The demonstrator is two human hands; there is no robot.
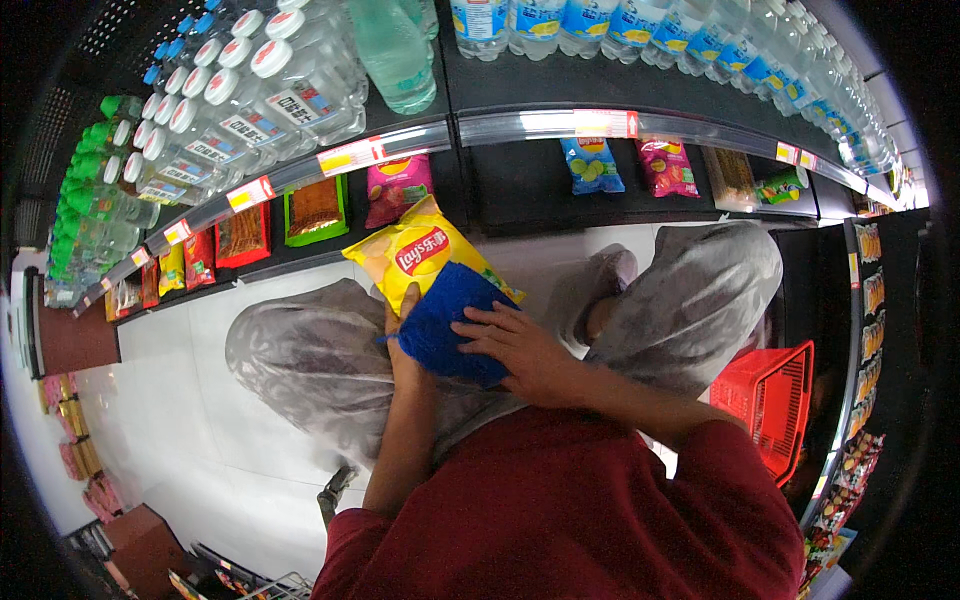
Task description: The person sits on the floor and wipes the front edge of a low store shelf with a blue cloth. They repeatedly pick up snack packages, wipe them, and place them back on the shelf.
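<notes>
My left hand (405,341) grips a yellow Lay's chip bag (409,244) near its lower left edge, with the thumb on the bag's front. Over the lower part of the bag lies a blue cloth (450,330). My right hand (517,349) rests on that cloth, fingers spread across it and pressing it against the bag. Part of the bag is hidden under the cloth. Both hands are above my lap, between my bent knees. Just beyond the bag, a pink Lay's bag (397,187) stands on the black bottom shelf (510,195).
More snack packs, such as a blue Lay's bag (592,165) and a green-edged pack (316,210), sit on the bottom shelf. Above, a price rail (525,124) fronts rows of water bottles (292,105). A red shopping basket (765,412) stands at my right, beside another shelf.
</notes>
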